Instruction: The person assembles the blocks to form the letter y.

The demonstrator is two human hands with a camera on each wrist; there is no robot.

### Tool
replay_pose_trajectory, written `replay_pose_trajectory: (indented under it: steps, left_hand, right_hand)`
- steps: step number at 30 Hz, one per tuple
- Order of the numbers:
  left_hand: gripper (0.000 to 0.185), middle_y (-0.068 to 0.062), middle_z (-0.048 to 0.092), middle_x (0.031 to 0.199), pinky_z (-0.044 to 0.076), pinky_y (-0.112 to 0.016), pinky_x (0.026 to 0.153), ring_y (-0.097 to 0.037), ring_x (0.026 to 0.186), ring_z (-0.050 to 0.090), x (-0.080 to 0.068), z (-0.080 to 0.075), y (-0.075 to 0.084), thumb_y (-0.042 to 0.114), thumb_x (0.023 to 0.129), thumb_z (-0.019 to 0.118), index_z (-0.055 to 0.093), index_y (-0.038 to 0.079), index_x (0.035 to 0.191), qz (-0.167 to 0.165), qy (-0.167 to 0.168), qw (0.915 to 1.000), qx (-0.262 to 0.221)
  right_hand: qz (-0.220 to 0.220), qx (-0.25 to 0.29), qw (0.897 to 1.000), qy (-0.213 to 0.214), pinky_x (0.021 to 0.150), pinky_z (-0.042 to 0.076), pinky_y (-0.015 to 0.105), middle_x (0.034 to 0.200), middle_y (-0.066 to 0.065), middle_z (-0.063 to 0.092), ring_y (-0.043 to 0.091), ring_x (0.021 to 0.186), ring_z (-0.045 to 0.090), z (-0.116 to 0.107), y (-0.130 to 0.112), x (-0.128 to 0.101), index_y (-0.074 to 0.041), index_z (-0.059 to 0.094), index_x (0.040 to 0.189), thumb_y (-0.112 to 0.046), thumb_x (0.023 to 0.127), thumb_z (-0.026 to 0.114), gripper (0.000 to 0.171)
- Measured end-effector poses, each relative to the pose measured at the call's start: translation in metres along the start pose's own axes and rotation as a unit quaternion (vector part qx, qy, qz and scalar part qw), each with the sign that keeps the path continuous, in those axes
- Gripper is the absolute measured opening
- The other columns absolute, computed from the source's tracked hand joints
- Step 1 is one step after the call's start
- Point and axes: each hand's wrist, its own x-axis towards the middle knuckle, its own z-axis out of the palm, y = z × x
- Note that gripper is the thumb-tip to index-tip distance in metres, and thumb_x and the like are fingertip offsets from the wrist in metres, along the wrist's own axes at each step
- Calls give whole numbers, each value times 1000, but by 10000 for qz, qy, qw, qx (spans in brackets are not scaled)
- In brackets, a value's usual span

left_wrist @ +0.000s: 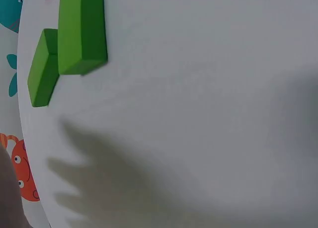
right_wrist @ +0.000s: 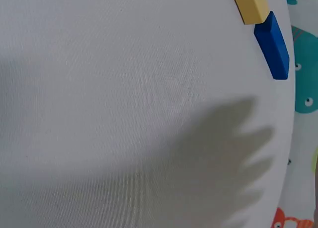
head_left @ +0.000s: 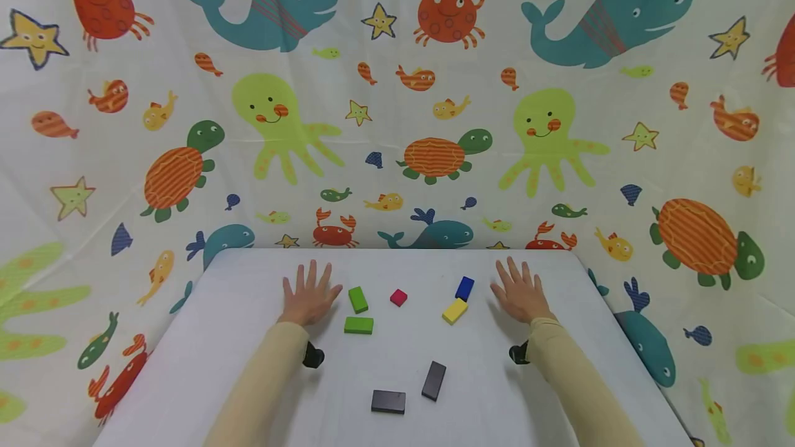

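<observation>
My left hand (head_left: 308, 296) is held with fingers spread over the left of the white table, holding nothing. Closest to it are two green blocks, one angled (head_left: 358, 300) and one lying sideways (head_left: 359, 325). On the other side my right hand (head_left: 520, 293) spreads its fingers too, with nothing in it. To its left lie a blue block (head_left: 464, 288) and a yellow block (head_left: 455, 311), end against end. Between the hands sits a small red block (head_left: 399, 297). In both wrist views, shadows of spread fingers fall on the tabletop.
Two dark grey blocks, one sideways (head_left: 388, 402) and one slanted (head_left: 433, 381), lie toward the front of the table (head_left: 348, 371). A curtain (head_left: 385, 109) printed with sea animals hangs behind and along the sides. Each wrist carries a small black camera (head_left: 313, 356).
</observation>
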Motion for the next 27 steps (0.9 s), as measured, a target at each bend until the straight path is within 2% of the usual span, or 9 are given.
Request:
replay_pose_trajectory:
  steps: [5,8,12,15,18,22,27]
  left_hand:
    - [69,-26,11,159,7,-66,112,-48,145,7,7,2,23,41,102,46,19,8,156,460,199,9973,-527]
    - [63,-24,24,156,20,-59,113,-43,143,21,10,4,40,33,100,55,31,7,153,795,322,9921,-919]
    - [52,-20,42,148,32,-52,110,-38,137,38,13,7,62,25,97,62,48,6,144,1133,513,9850,-1196]
    - [46,-19,51,141,37,-51,107,-36,131,46,14,9,76,22,96,64,55,5,138,1313,573,9824,-1202]
    - [43,-17,55,136,38,-50,106,-35,129,48,14,10,87,19,95,65,58,6,135,1358,474,9814,-1268]
    - [39,-16,59,130,41,-49,104,-33,124,52,18,15,96,17,94,67,62,5,130,1531,417,9797,-1227]
    - [35,-16,63,120,45,-48,100,-33,117,56,17,20,105,14,92,69,66,2,124,1796,239,9745,-1324]
  right_hand:
    - [-287,10,9994,197,110,16,67,157,26,20,51,141,19,0,-4,2,-5,26,154,-39,101,47,67]
    - [-571,127,9973,439,108,27,63,151,28,33,49,136,32,3,-11,1,-2,35,150,-36,99,54,64]
    - [-665,576,9950,483,105,35,59,144,25,43,44,130,42,11,-23,-2,-4,43,146,-33,96,61,60]
    - [-721,810,9930,465,103,39,56,139,21,48,39,126,47,17,-31,-6,-6,48,143,-31,94,65,58]
    - [-928,919,9900,541,102,41,53,133,19,52,36,122,51,22,-38,-8,-5,53,139,-29,93,68,54]
    - [-1092,1000,9875,544,102,43,50,130,17,53,33,119,53,27,-43,-9,-6,57,136,-29,92,69,51]
    - [-973,1141,9879,404,100,45,48,128,15,53,31,117,54,33,-51,-12,-8,61,132,-33,91,70,49]
